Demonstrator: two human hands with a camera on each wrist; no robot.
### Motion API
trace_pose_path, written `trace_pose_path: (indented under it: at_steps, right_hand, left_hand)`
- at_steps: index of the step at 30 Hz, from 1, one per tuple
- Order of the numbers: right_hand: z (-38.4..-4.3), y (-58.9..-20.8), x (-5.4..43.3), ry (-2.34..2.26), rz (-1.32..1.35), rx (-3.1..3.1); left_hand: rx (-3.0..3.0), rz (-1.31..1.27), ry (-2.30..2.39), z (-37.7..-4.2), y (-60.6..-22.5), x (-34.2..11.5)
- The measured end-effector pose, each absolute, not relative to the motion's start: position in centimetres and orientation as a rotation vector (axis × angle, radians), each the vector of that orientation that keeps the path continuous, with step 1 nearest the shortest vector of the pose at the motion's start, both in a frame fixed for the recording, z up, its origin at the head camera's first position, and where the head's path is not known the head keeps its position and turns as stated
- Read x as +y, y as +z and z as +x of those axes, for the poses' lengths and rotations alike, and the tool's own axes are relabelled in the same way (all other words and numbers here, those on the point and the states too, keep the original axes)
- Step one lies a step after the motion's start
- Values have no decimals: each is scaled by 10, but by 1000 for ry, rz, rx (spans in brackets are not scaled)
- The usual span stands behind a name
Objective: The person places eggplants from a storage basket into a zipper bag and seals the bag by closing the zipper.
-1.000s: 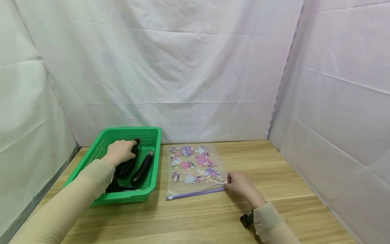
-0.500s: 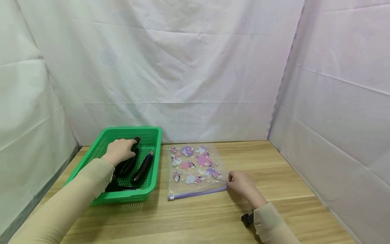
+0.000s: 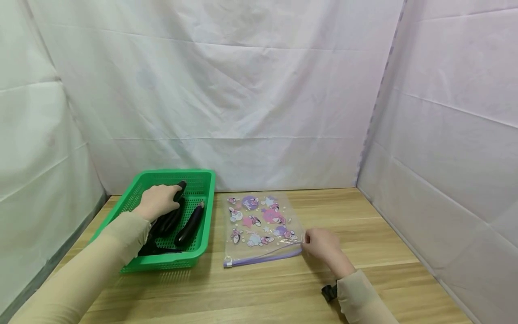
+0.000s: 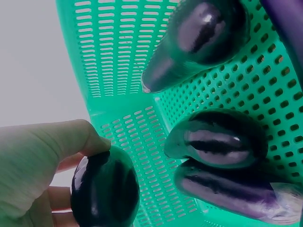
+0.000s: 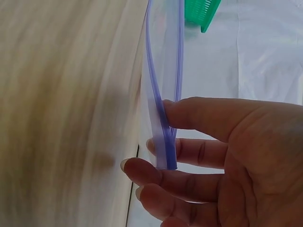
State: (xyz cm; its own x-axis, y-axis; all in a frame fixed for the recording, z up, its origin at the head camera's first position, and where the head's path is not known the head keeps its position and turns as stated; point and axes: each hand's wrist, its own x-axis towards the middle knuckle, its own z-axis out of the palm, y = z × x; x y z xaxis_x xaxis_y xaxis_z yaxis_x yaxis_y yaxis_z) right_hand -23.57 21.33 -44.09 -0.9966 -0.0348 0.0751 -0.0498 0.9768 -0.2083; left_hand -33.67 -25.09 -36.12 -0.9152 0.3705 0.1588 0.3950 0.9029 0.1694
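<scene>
My left hand (image 3: 159, 201) reaches into the green basket (image 3: 210, 211) at the left of the table. Its thumb and fingers grip a dark eggplant (image 4: 108, 187), seen end-on in the left wrist view. Other eggplants (image 3: 190, 224) lie on the basket floor around it, partly covered by my arm. To the right, a clear zip bag (image 3: 259, 223) printed with cartoon rabbits lies flat, its purple zip edge (image 3: 267, 257) toward me. The right hand (image 3: 323, 246) pinches the bag's corner by the zip strip (image 5: 166, 142), where the two strips stand apart.
A white zip slider (image 3: 228, 264) sits at the left end of the bag's mouth. White cloth (image 3: 259, 112) hangs behind and at both sides of the wooden table (image 3: 259, 294). The basket stands close to the bag's left edge.
The right hand and the bag have shifted slightly to the right, and the gap between the zip strips shows more. The left hand has stayed almost still on the eggplant.
</scene>
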Motion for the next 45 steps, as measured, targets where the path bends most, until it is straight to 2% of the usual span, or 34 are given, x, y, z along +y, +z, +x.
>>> trace_pose_path:
  at_steps: [28, 45]
  right_hand:
    - [-234, -443, 218, 318, 165, -3035]
    - [-228, -439, 212, 341, 194, -3006]
  left_hand:
    - [-2928, -575, -253, -311, -335, -235]
    - [-2825, -690, -247, -291, -326, -223]
